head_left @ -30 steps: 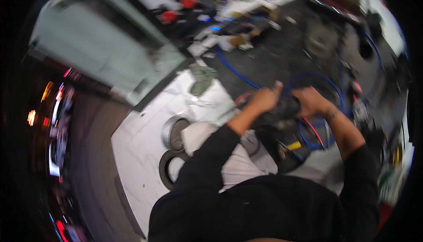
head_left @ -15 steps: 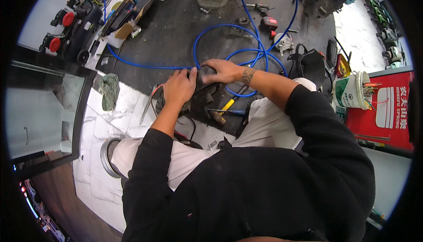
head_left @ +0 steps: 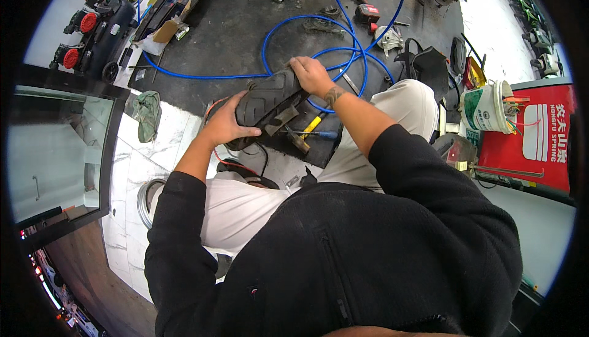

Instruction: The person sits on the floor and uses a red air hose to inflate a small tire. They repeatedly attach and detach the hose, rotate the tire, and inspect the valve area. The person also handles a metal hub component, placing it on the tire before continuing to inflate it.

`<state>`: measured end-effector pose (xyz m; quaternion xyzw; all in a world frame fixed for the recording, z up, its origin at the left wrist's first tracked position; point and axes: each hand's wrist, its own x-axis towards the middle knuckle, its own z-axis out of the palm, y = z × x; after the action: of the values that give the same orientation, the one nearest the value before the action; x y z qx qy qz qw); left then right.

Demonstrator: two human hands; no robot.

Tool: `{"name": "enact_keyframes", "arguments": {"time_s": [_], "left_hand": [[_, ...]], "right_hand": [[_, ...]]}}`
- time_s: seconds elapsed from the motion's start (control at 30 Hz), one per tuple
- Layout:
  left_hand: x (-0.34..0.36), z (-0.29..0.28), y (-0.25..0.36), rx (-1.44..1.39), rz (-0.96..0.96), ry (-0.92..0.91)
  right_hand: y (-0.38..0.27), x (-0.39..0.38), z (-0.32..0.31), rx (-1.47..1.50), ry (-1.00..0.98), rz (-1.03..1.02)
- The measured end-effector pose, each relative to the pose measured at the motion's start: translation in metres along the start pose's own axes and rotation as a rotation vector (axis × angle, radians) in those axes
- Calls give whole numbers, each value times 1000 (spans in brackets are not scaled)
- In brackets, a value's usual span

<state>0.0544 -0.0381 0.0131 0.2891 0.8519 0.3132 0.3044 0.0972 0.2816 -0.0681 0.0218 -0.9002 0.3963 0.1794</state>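
Dark grey moulded part (head_left: 261,101), ribbed, tilted, in front of the person between both hands, above the edge where black mat (head_left: 215,39) meets white marbled tile (head_left: 178,125); can't tell if it touches the floor. Left hand (head_left: 226,122) half open, curved round the part's left side, thumb spread along its near edge. Right hand (head_left: 313,76) bent over the upper right edge, fingers curled onto it; thumb hidden, so can't tell how tight the grip is. Both hands have hold of the same part.

Just below the part: hammer (head_left: 313,126) with yellow handle, crossed by a screwdriver (head_left: 328,134) with blue handle. Orange cable (head_left: 221,160) passes by the left wrist. Knees in light trousers (head_left: 236,217) either side, black sleeves (head_left: 184,223) on both arms.

Blue hose (head_left: 202,77) runs from left, loops on the mat beyond the hands. Farther up right: red-and-black power tool (head_left: 368,13), silver metal casting (head_left: 389,39) near it. Right: black bag (head_left: 429,66), white bucket (head_left: 481,110) with coloured strips inside, red box (head_left: 521,147) beside it. Left: green cloth (head_left: 147,116) on tile, metal ring (head_left: 143,202) by the left knee, black compressor (head_left: 113,27) with red discs farther off.
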Motion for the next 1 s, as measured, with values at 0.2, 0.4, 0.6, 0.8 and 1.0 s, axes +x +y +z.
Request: {"name": "enact_keyframes", "arguments": {"time_s": [0.2,0.4,0.6,0.8,1.0], "left_hand": [[2,6,12,47,-49,28],[20,29,19,49,24,94],[31,31,27,56,24,230],[-5,-13,83,142,-32,401],[-43,-31,107,-47,-44,497]], "right_hand": [[12,24,-22,89,-115,278],[-24,13,-18,-161,31,-335],[-36,32,-14,-147,53,-198],[-85,66,-37,-153,73,-141],[-84,71,-47,63,117,-371]]}}
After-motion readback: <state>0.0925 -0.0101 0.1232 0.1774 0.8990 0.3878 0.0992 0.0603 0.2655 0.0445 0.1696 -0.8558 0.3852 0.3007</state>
